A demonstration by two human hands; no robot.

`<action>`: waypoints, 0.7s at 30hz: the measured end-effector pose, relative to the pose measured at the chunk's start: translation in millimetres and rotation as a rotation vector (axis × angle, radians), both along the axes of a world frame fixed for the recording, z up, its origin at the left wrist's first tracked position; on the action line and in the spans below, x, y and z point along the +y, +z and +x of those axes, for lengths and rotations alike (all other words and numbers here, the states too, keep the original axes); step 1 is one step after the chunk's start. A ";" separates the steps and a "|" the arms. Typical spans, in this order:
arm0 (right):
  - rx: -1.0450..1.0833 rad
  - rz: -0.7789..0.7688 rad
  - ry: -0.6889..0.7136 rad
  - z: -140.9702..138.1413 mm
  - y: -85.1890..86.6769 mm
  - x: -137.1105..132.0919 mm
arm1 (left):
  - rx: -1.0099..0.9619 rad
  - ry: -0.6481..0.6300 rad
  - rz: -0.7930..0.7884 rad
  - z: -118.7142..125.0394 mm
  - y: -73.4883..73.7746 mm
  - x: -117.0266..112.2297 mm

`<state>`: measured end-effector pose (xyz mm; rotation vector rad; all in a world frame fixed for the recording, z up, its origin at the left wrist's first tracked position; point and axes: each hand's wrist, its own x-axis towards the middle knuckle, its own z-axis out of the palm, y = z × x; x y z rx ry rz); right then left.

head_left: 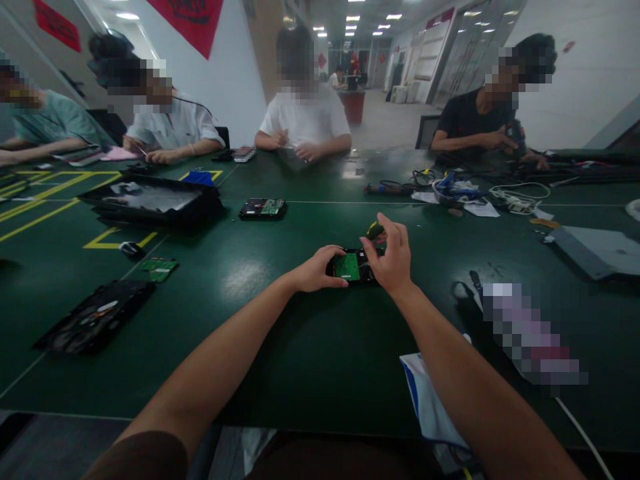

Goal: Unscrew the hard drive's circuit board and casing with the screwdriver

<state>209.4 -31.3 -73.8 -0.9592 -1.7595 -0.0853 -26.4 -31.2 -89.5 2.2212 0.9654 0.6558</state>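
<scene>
A hard drive (349,266) lies on the green table in front of me, its green circuit board facing up. My left hand (320,269) is closed around its left end, thumb along the near edge and fingers on the far side. Over the right end, my right hand (393,257) grips a screwdriver (375,231) by its yellow-and-black handle. The screwdriver's shaft and tip are hidden, so I cannot tell whether it touches the drive. Farther off to the left sits a second hard drive (263,208), also showing a green board.
Stacked black trays (155,199), a loose green board (159,269) and a black open casing (97,317) are on the left. To the right are cables (453,187), a grey flat box (595,252) and a white-and-blue cloth (430,400). Several people sit across the table (280,360).
</scene>
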 end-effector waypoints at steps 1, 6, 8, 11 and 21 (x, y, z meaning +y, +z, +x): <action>-0.004 0.004 0.002 0.4 0.9 -0.3 | 0.002 0.000 -0.001 0.1 0.4 -0.4; 0.003 0.000 -0.003 0.6 -0.9 0.2 | -0.002 0.006 0.009 1.0 0.8 -1.3; 0.017 -0.007 -0.029 0.3 -3.6 1.5 | -0.004 -0.001 0.014 1.0 -0.4 -0.5; 0.014 0.002 -0.054 -0.4 -6.4 3.2 | -0.008 -0.005 0.022 0.9 -1.9 0.6; 0.054 -0.031 -0.009 -3.4 -6.6 3.1 | 0.000 0.001 -0.003 0.1 -0.4 -0.4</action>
